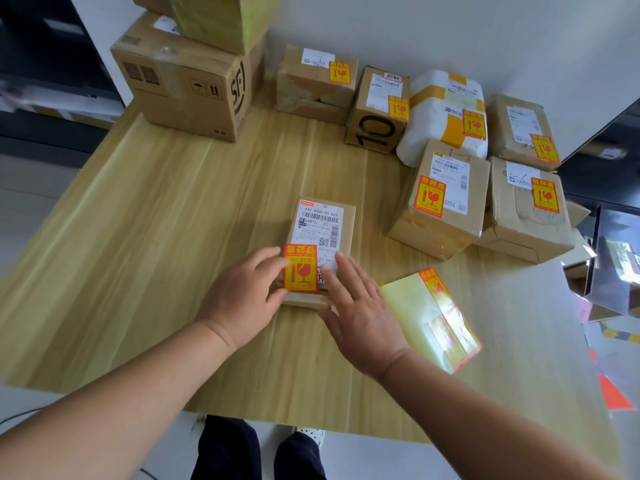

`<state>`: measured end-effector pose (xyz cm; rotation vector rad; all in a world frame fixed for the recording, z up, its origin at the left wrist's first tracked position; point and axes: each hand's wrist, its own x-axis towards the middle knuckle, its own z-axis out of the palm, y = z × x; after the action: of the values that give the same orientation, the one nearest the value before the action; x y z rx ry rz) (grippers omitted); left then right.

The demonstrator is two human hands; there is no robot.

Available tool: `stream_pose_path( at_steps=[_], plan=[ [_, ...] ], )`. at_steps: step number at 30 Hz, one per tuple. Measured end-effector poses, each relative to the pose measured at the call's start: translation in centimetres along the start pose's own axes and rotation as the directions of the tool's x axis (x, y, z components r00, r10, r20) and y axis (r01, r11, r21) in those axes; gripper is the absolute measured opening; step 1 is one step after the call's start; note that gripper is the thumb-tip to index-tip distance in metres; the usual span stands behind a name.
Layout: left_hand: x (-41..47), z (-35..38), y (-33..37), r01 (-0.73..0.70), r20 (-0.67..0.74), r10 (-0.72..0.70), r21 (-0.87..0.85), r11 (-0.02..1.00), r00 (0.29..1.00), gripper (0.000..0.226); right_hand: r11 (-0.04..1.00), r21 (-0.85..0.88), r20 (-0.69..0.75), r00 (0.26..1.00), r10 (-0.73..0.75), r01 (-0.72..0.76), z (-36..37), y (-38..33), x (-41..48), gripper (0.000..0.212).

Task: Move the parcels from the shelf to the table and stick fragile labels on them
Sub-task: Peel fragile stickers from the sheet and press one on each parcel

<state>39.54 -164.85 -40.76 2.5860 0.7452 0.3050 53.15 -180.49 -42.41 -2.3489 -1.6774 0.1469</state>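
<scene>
A small brown parcel with a white shipping label lies in the middle of the wooden table. A red and yellow fragile label is stuck on its near end. My left hand rests at the parcel's left edge, its fingers touching the label's side. My right hand lies flat with straight fingers on the parcel's near right corner. A yellow backing sheet with a few fragile labels left on it lies on the table to the right of my right hand.
Several labelled parcels crowd the table's back right, among them a white padded bag. A large SF carton with another box on top stands at the back left. Dark shelving is at the left, clutter at the right.
</scene>
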Motion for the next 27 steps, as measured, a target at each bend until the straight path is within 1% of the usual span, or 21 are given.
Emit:
stream_pose_path(
  at_steps=[1,2,3,4,5,6,9,11,16,21,25,27],
  plan=[
    [0.0,-0.1,0.3,0.117,0.064,-0.114,-0.05,0.992,0.991,0.061,0.996,0.024,0.024,0.996,0.085,-0.085,-0.2,-0.2,0.0,0.065],
    [0.1,-0.1,0.6,0.235,0.135,-0.222,-0.09,0.968,0.966,0.074,0.984,0.051,0.075,0.984,0.164,-0.169,-0.5,-0.3,0.2,0.071],
    [0.2,-0.2,0.8,0.339,0.209,-0.311,-0.115,0.934,0.927,0.083,0.966,0.089,0.154,0.961,0.228,-0.243,-0.8,-0.3,0.3,0.076],
    [0.4,0.1,0.7,0.415,0.258,-0.371,-0.144,0.898,0.892,0.087,0.949,0.12,0.204,0.943,0.265,-0.293,-1.0,-0.4,0.4,0.079],
    [0.5,0.2,0.6,0.46,0.292,-0.401,-0.171,0.871,0.868,0.087,0.935,0.142,0.228,0.93,0.288,-0.324,-1.2,-0.5,0.6,0.079],
    [0.7,0.4,0.5,0.477,0.307,-0.408,-0.199,0.856,0.86,0.082,0.924,0.166,0.236,0.924,0.302,-0.345,-1.4,-0.5,0.8,0.078],
    [1.3,0.7,0.8,0.458,0.295,-0.388,-0.228,0.859,0.873,0.06,0.905,0.203,0.226,0.917,0.328,-0.373,-2.0,-0.5,1.6,0.071],
    [1.7,0.6,1.4,0.461,0.284,-0.39,-0.251,0.851,0.876,0.056,0.906,0.189,0.209,0.917,0.34,-0.379,-2.4,-0.1,2.0,0.066],
    [3.7,-0.1,2.5,0.414,0.249,-0.35,-0.295,0.861,0.903,0.047,0.919,0.188,0.157,0.934,0.321,-0.347,-4.3,1.2,3.5,0.056],
    [7.7,-1.0,3.6,0.348,0.225,-0.289,-0.297,0.889,0.931,0.044,0.938,0.082,0.163,0.933,0.321,-0.337,-5.9,3.5,5.9,0.061],
    [11.9,-1.3,4.0,0.28,0.23,-0.217,-0.289,0.916,0.949,0.039,0.922,-0.057,0.179,0.905,0.387,-0.383,-6.9,5.8,8.7,0.059],
    [14.0,-1.1,4.0,0.256,0.235,-0.192,-0.285,0.924,0.953,0.036,0.909,-0.099,0.174,0.893,0.416,-0.404,-7.3,6.7,10.1,0.057]
  ],
)
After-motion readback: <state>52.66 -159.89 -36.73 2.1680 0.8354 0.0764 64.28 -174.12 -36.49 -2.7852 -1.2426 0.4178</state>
